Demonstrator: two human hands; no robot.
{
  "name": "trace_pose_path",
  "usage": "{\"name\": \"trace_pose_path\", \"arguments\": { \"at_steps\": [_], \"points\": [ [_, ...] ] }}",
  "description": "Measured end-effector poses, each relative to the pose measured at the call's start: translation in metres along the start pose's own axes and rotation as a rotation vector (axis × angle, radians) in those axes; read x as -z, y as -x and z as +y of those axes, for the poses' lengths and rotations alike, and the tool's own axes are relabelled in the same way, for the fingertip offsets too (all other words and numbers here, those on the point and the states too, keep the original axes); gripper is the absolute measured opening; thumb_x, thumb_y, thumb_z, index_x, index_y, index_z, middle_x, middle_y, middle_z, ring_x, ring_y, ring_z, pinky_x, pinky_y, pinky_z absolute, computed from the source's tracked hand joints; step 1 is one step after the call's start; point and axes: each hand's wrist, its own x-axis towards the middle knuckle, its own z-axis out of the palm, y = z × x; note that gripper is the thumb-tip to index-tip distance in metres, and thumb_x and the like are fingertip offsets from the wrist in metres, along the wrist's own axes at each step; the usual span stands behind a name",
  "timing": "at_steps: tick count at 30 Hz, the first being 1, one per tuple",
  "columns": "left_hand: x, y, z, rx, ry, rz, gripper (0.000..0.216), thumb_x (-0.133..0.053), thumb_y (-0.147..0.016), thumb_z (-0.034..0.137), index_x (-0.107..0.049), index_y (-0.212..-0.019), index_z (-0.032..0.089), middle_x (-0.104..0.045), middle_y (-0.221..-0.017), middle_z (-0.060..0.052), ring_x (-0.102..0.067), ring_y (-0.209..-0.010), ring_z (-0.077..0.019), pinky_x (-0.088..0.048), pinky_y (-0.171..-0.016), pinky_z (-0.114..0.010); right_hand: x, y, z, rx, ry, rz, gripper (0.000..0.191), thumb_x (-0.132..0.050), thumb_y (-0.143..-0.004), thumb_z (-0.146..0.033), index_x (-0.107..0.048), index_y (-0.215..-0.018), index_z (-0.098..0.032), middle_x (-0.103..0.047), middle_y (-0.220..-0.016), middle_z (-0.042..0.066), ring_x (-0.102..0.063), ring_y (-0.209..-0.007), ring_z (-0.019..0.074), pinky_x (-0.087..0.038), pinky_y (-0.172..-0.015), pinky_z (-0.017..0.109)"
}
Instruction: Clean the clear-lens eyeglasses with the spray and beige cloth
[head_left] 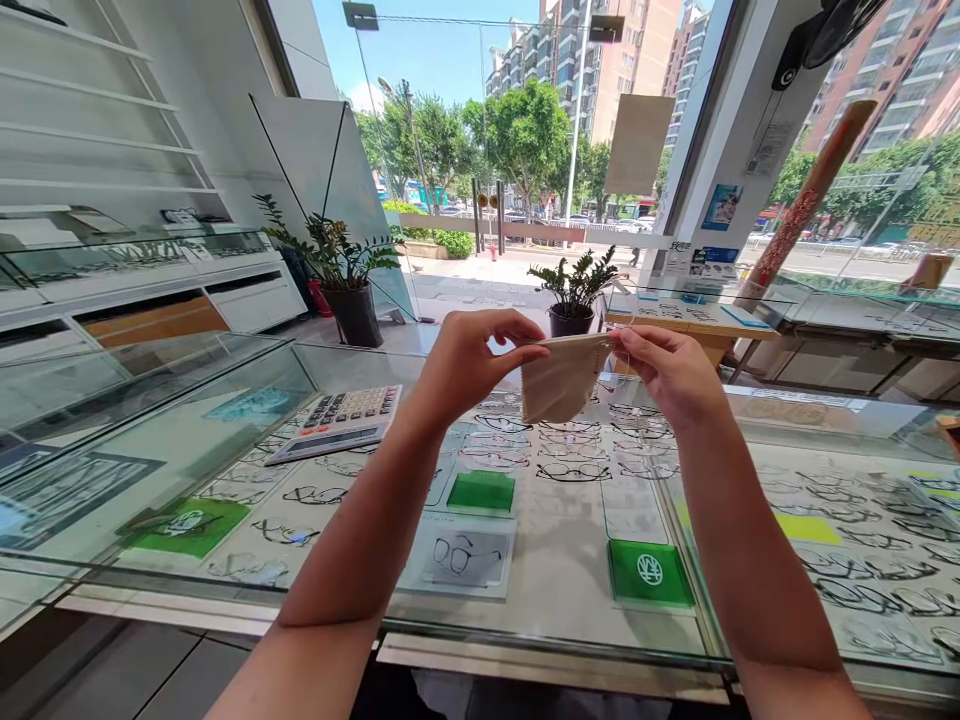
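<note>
A small beige cloth pouch [561,382] hangs above the glass counter, held up between both hands. My left hand [487,350] pinches its upper left corner between thumb and fingers. At the upper right corner, my right hand [664,365] is closed with thumb and forefinger on the pouch's edge, where a thin pale string shows. Below the pouch, rows of eyeglasses [574,471] lie inside the glass display counter [555,630].
A large calculator [349,420] rests on the counter to the left. Green cards [651,573] and a framed glasses picture [459,558] are under the glass. Beyond stand potted plants [356,300], a glass door and another display table [682,318].
</note>
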Motion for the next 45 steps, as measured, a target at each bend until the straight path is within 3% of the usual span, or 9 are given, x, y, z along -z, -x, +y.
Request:
{"name": "trace_pose_path", "arguments": {
  "at_steps": [9, 22, 32, 39, 45],
  "points": [
    [0.000, 0.003, 0.007, -0.064, -0.050, 0.030, 0.012, -0.086, -0.087, 0.032, -0.081, -0.089, 0.021, -0.081, -0.080, 0.000, -0.069, -0.070, -0.0129, -0.055, -0.071, -0.026, 0.001, -0.003, 0.002, -0.012, -0.025, -0.014, 0.021, -0.096, -0.069, -0.045, -0.088, -0.084, -0.031, -0.085, -0.097, 0.003, -0.074, -0.101, 0.0235, -0.053, -0.117, 0.048],
    [-0.001, 0.002, 0.006, -0.019, -0.020, 0.046, 0.018, -0.086, -0.085, 0.037, -0.080, -0.084, 0.021, -0.079, -0.075, -0.001, -0.066, -0.069, -0.0138, -0.052, -0.070, -0.028, -0.003, -0.001, 0.000, -0.004, -0.011, -0.013, 0.022, -0.095, -0.069, -0.046, -0.088, -0.085, -0.032, -0.084, -0.097, 0.003, -0.073, -0.101, 0.0236, -0.053, -0.115, 0.048],
    [0.009, 0.000, 0.002, -0.036, 0.018, -0.092, 0.011, -0.078, -0.091, 0.030, -0.081, -0.096, 0.021, -0.082, -0.089, -0.002, -0.073, -0.081, -0.0151, -0.055, -0.076, -0.027, 0.001, -0.002, 0.000, 0.004, -0.002, 0.015, 0.027, -0.097, -0.065, -0.050, -0.088, -0.083, -0.033, -0.084, -0.097, 0.002, -0.073, -0.103, 0.0253, -0.051, -0.119, 0.051],
    [0.009, -0.001, 0.001, -0.002, 0.029, -0.088, 0.015, -0.079, -0.090, 0.035, -0.081, -0.089, 0.020, -0.081, -0.083, -0.002, -0.071, -0.078, -0.0156, -0.054, -0.075, -0.029, -0.001, -0.002, 0.000, -0.005, 0.003, 0.017, 0.026, -0.096, -0.066, -0.049, -0.087, -0.084, -0.032, -0.084, -0.097, 0.003, -0.073, -0.101, 0.0239, -0.054, -0.115, 0.049],
    [0.010, -0.002, -0.003, 0.042, 0.127, -0.169, 0.016, -0.080, -0.088, 0.034, -0.078, -0.084, 0.019, -0.079, -0.083, -0.003, -0.070, -0.076, -0.0145, -0.056, -0.075, -0.027, 0.000, -0.003, 0.002, 0.004, 0.020, -0.013, 0.017, -0.091, -0.075, -0.044, -0.087, -0.087, -0.032, -0.083, -0.098, 0.003, -0.074, -0.102, 0.0237, -0.057, -0.111, 0.048]
  ]
}}
